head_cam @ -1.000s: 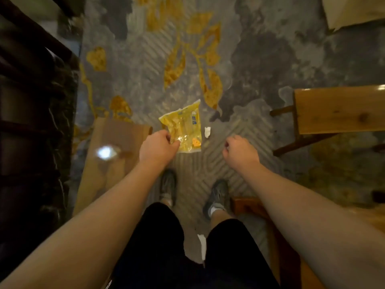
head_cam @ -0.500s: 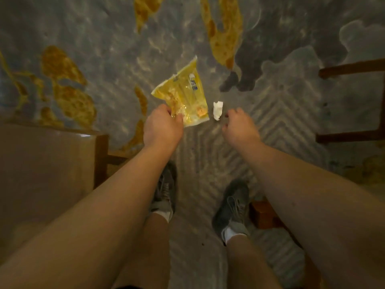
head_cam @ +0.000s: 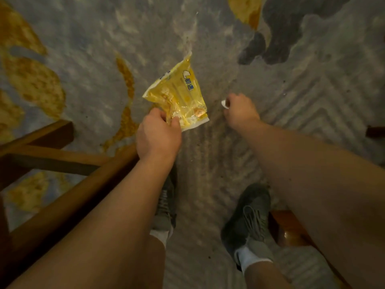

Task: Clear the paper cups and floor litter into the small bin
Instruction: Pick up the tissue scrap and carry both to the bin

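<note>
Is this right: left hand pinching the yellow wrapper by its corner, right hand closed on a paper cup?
Not quite. The head view shows the right hand closed on a small white scrap, not a paper cup. The rest holds: the left hand pinches the yellow wrapper by its near corner.

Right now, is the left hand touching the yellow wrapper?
Touching. The head view shows the left hand with thumb and fingers pinching the yellow wrapper at its near edge.
</note>
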`<state>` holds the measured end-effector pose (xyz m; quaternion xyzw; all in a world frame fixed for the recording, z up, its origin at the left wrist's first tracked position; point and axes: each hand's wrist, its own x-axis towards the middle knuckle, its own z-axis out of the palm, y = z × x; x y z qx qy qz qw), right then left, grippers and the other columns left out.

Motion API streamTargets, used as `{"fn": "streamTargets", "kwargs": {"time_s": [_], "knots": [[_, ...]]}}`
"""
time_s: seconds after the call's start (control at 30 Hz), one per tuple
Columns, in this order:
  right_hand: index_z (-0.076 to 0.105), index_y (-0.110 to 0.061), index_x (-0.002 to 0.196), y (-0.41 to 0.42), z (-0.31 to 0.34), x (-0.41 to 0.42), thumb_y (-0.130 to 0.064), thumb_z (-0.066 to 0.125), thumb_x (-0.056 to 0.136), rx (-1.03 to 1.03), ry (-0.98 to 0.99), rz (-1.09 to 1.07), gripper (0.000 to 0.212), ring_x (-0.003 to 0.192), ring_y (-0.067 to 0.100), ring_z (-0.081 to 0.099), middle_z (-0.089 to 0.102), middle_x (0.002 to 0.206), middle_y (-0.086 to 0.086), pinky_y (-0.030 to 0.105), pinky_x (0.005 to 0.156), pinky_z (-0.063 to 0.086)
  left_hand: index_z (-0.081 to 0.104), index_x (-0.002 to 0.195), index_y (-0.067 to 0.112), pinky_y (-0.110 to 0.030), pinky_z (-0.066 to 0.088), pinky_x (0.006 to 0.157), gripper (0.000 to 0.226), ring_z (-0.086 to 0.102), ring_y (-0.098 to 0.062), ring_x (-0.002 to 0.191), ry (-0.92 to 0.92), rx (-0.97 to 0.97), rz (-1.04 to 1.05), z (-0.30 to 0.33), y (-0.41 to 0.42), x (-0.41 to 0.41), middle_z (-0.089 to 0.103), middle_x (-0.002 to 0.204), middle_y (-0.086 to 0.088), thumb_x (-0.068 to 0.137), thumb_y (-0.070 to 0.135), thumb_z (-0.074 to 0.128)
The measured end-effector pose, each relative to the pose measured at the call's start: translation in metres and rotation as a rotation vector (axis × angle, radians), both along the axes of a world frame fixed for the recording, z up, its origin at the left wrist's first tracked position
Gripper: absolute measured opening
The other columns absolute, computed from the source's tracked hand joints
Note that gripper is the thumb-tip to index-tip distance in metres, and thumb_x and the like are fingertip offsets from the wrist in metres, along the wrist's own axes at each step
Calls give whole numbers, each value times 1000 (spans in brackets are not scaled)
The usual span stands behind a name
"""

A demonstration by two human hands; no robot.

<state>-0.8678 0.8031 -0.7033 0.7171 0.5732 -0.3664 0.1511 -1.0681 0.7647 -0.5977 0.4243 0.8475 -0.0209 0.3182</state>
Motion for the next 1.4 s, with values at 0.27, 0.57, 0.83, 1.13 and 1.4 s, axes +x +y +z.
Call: {"fn": "streamTargets", "kwargs": {"time_s": [0.27, 0.57, 0.83, 1.13, 1.4], "knots": [[63, -8, 105, -31, 136, 0, -15, 62, 90, 91, 132, -155, 17, 107, 39, 57, 59, 114, 18, 43, 88, 48, 55, 85, 27, -33, 37, 66, 21, 50, -20, 76, -60, 7, -41, 103, 14, 9, 59, 79, 5, 89, 45, 64], [66, -8, 96, -22, 444, 37, -8, 67, 86, 496, 155, -436, 10, 99, 32, 57, 62, 102, 11, 45, 79, 49, 67, 90, 24, -35, 47, 67, 23, 63, -25, 81, -192, 198, -316, 345, 74, 26, 68, 83, 0, 85, 46, 70], [64, -11, 97, -85, 685, 81, -8, 65, 87, 770, 19, -489, 10, 97, 27, 55, 61, 98, 8, 41, 80, 48, 66, 86, 20, -36, 46, 63, 26, 64, -31, 76, -283, 350, -688, 549, 96, 64, 66, 75, -2, 84, 45, 74], [63, -20, 96, -263, 818, 118, -15, 65, 88, 939, -259, -624, 9, 90, 17, 54, 61, 95, -3, 26, 67, 42, 53, 65, 22, -31, 40, 49, 37, 54, -14, 53, -330, 486, -1114, 700, 9, 152, 58, 57, 6, 81, 49, 73], [60, -31, 103, -515, 854, 117, -24, 69, 89, 914, -427, -854, 18, 87, 4, 54, 63, 100, -13, 17, 71, 51, 52, 64, 23, -30, 35, 49, 37, 54, -11, 56, -387, 492, -1485, 757, -200, 228, 59, 59, 6, 80, 47, 76]]}}
